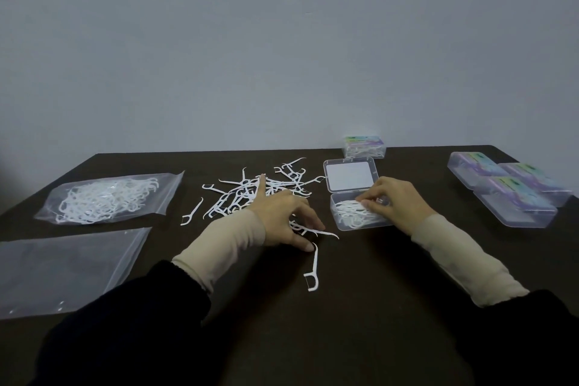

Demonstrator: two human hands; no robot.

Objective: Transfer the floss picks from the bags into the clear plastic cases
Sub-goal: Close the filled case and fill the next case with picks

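Nearest the viewer on the dark, matte tabletop [360, 307], a single white floss pick [314, 269] lies with its long axis running toward and away from the person, its forked head at the near end and its thin tip just under the left hand's fingertips. The left hand [283, 216], in a beige cuff, is spread loosely open and palm down, index finger extended, and seems to grip nothing; a second pick [322, 232] pokes out rightward from beneath its fingers. The right hand [393, 199] rests with curled fingers pressing down on picks already in the open clear plastic case [360, 218], a rigid box with its hinged lid laid back. So the left hand is nearer the loose picks, and the case lies to its right. Beyond it sprawls the tangled pile of picks [250, 194]. To the left lie an empty, flat, glossy bag [62, 269] and a full bag [108, 199]. Far right sit closed cases [507, 186], with another [364, 146] by the wall.
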